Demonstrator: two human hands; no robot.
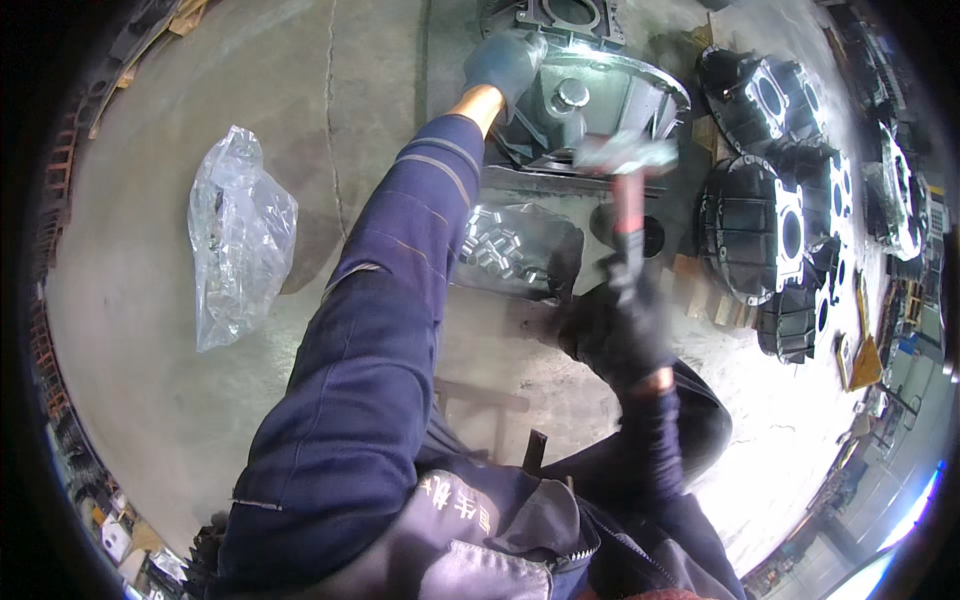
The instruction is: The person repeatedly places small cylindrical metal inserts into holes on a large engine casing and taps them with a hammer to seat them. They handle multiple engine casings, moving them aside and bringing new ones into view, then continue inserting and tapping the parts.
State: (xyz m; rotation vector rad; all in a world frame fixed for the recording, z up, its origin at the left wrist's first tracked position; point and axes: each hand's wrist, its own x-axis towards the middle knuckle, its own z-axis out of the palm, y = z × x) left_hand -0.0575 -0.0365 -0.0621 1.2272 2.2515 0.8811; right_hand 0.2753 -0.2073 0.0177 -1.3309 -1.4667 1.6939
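In front of me stands a dark metal housing (640,95) with a curved flange and a round boss on its face. My left hand (505,70), in a grey glove, is closed at the housing's upper left edge; its fingertips are partly hidden. My right hand (625,330), in a dark glove and smeared by motion, is wrapped round the handle of a hammer (628,200). The hammer's red shaft points away from me, and its blurred metal head is over the housing's near side. Just nearer lies a clear bag of short metal sleeves (497,245).
Several similar black housings (750,230) stand on wooden blocks at the right. Another housing part (570,15) sits beyond the one I touch. A crumpled clear plastic bag (240,240) lies on the concrete floor at the left. A dark ring (652,237) lies near the hammer's handle.
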